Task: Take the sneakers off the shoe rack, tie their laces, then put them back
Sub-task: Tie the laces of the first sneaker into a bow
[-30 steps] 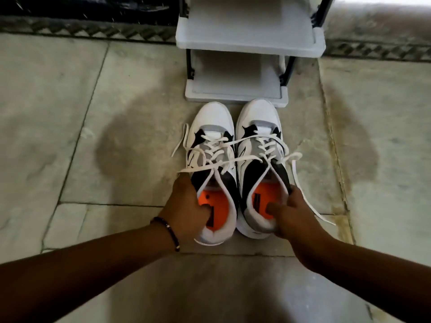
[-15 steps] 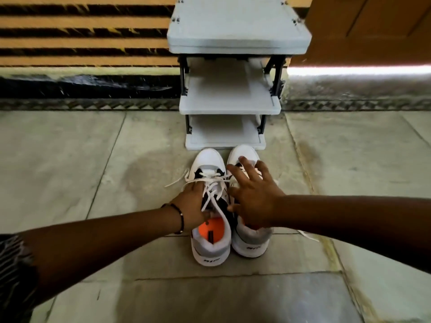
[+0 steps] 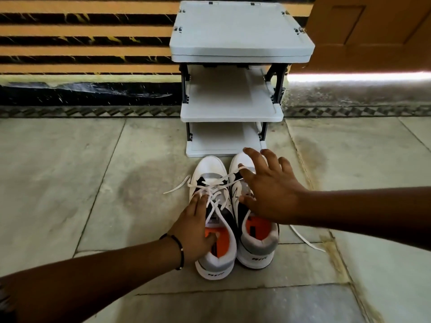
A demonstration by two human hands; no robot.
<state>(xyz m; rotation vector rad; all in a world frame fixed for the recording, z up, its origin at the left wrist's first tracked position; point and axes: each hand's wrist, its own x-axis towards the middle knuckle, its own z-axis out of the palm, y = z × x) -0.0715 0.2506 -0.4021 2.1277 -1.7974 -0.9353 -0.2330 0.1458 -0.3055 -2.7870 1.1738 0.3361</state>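
Two white, grey and black sneakers with orange insoles stand side by side on the floor, toes toward the shoe rack (image 3: 231, 116). Their white laces (image 3: 177, 187) lie loose and untied, and one end trails on the floor at the right. My left hand (image 3: 194, 229) grips the left sneaker (image 3: 210, 166) at its collar, thumb inside on the insole and fingers along the outer side. My right hand (image 3: 268, 190) hovers with fingers spread over the laces of the right sneaker (image 3: 258, 250) and holds nothing.
The grey three-shelf rack stands against a wall (image 3: 81, 43) striped orange and black, with no shoes on its shelves. A brown door (image 3: 373, 31) is at the upper right. Stone floor tiles (image 3: 70, 183) surround the sneakers on both sides.
My right hand let go of the right sneaker's heel opening and moved forward over its laces, fingers spread. My left hand stays on the left sneaker. The view has tilted up toward the rack.
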